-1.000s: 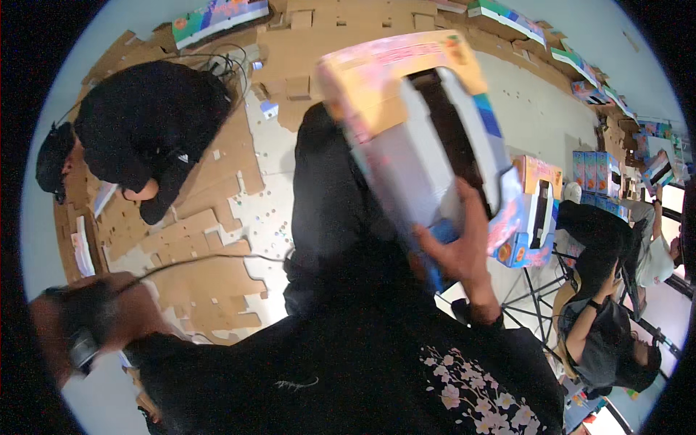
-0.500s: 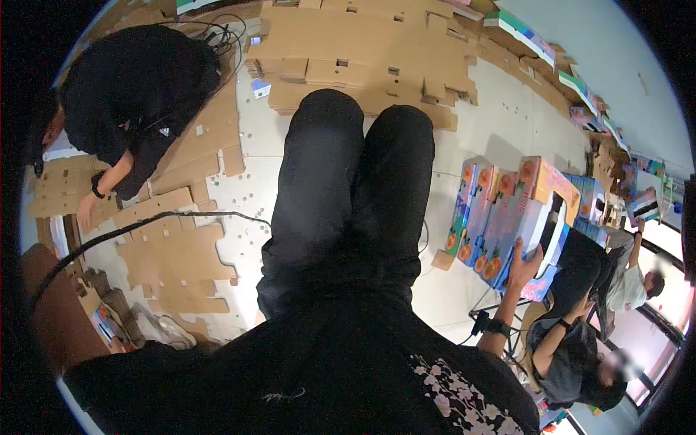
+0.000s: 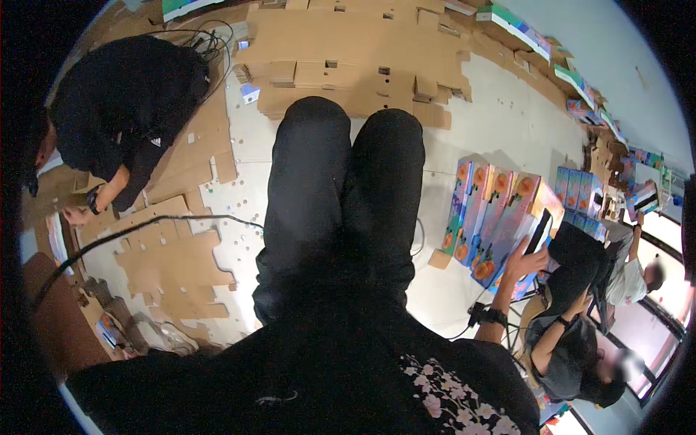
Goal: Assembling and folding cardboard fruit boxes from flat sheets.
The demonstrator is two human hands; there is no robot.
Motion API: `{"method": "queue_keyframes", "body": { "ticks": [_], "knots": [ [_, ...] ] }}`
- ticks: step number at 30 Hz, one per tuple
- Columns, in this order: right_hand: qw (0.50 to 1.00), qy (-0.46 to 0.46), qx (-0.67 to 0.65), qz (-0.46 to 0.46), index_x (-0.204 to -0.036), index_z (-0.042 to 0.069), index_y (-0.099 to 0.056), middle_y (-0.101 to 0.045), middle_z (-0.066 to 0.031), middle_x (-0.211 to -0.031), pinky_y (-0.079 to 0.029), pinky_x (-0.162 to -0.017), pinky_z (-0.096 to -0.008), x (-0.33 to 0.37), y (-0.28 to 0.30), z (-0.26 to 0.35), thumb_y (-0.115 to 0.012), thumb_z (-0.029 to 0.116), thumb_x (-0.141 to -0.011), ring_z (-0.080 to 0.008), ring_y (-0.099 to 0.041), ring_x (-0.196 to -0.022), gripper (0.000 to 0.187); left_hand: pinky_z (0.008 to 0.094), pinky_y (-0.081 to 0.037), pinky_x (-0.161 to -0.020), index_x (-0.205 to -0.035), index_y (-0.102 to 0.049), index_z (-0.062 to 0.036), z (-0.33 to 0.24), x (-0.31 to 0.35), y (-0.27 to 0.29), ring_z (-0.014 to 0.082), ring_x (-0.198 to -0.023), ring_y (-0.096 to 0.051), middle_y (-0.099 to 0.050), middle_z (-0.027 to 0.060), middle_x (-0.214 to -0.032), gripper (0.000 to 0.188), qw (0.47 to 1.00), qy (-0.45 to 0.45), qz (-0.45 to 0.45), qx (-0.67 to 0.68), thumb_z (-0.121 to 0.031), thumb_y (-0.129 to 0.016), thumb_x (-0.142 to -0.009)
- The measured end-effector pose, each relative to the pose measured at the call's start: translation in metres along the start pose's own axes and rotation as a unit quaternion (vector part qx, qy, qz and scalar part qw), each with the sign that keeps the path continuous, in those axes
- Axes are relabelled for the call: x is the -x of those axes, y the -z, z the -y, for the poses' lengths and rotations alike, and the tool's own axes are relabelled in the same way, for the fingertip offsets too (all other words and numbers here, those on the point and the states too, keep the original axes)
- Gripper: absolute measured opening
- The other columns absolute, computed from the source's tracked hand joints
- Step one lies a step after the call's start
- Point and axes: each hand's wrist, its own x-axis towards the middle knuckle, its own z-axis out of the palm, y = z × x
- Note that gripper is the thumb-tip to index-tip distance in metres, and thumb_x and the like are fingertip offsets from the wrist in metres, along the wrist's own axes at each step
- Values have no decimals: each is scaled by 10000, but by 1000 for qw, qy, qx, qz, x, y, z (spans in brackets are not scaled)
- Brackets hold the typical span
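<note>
My right hand (image 3: 523, 262), with a dark band at the wrist, is at the top of the nearest printed carton (image 3: 499, 243), beside its dark slot. Its fingers are spread and none is wrapped around the carton; whether they touch it is hard to tell. The carton is blue and purple with round orange flower pictures, and it stands at the end of a row of similar cartons (image 3: 464, 206) on the floor to my right. My left hand does not show; a black sleeve runs off at the lower left.
Flattened cardboard (image 3: 312, 36) lies ahead and more cardboard (image 3: 174, 268) to the left, with small scattered bits on the floor. A black cable (image 3: 145, 220) crosses at left. A person in black (image 3: 123, 101) bends over at left; another person (image 3: 565, 355) sits at right.
My right fingers have spread and shifted on the nearest carton, which now stands more in line with the row. At left, the co-worker's hand has moved slightly. The view has shifted a little.
</note>
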Motion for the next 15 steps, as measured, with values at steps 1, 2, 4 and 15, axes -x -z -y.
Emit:
{"method": "queue_keyframes", "body": {
  "ticks": [1,2,4,15],
  "knots": [
    [999,24,-32,-16,-1373,-56,-525,-545,-260,-1295,-367,-1048,-554,-8,5,21,-677,480,-962,-436,-491,-1205,693,404,-501,-910,-1085,-582,-66,2,0,0,245,-978,-602,-617,110,-1079,180,1000,5,0,1,-110,-639,-920],
    [996,53,-69,-31,-1372,-64,-519,-542,-261,-1300,-356,-1059,-548,-14,9,45,-672,453,-975,-433,-486,-1207,669,404,-501,-910,-1085,-584,-65,3,1,0,245,-977,-603,-618,110,-1079,179,1000,10,0,1,-109,-639,-920],
    [983,109,-146,-20,-1376,-77,-501,-522,-254,-1323,-338,-1076,-536,-36,15,91,-678,358,-991,-426,-466,-1227,606,404,-501,-909,-1085,-588,-64,7,2,-4,245,-975,-604,-621,110,-1080,178,1000,20,-10,5,-106,-639,-920],
    [898,219,-357,133,-1333,-14,-552,-581,-199,-1277,-409,-1042,-454,-60,-7,305,-762,211,-885,-368,-537,-1186,544,404,-499,-905,-1086,-607,-56,28,-4,-18,244,-966,-611,-635,106,-1086,174,991,78,-89,70,-92,-641,-919]
  ]
}}
